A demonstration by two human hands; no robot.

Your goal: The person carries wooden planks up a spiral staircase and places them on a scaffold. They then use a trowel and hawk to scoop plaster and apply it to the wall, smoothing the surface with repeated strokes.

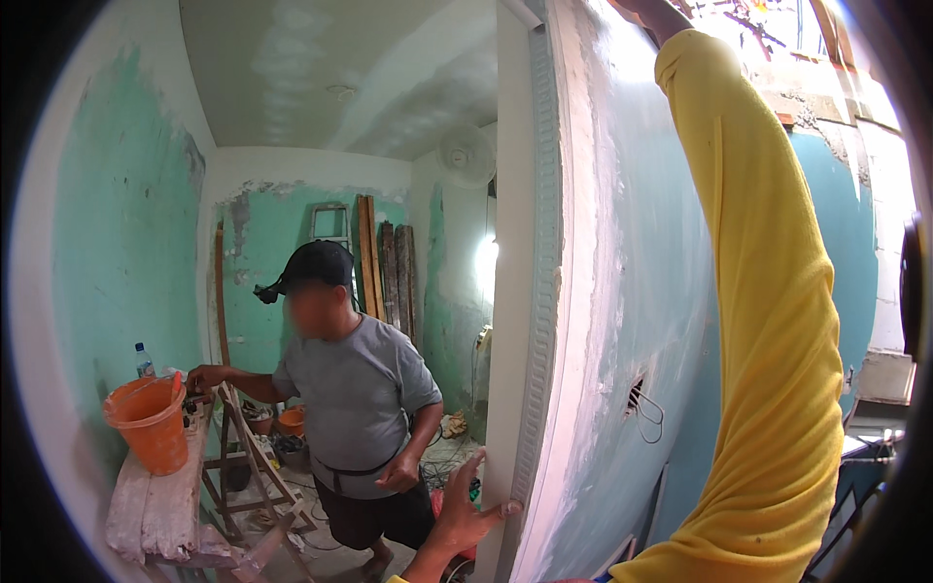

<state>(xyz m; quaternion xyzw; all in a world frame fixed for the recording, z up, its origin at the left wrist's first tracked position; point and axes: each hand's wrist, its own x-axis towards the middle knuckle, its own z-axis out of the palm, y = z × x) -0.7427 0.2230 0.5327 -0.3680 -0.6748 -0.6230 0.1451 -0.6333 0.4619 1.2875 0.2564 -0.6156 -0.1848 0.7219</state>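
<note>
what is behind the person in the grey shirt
Behind the person, a ladder and several wooden planks stand by the green wall. The person's head and body cover the ladder's lower part and the planks' lower ends, so whatever lies there cannot be seen.

Left hand [457, 525] low, fingers [470, 472] wide apart; right hand [645, 10] high, partly out of view, yellow-sleeved arm [773, 282] upright.

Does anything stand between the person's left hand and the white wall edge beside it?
Nothing visible does: the left hand is right at the white wall edge and appears to touch it. The co-worker stands beyond the hand, and the orange bucket is well off to the left; neither is in between.
</note>
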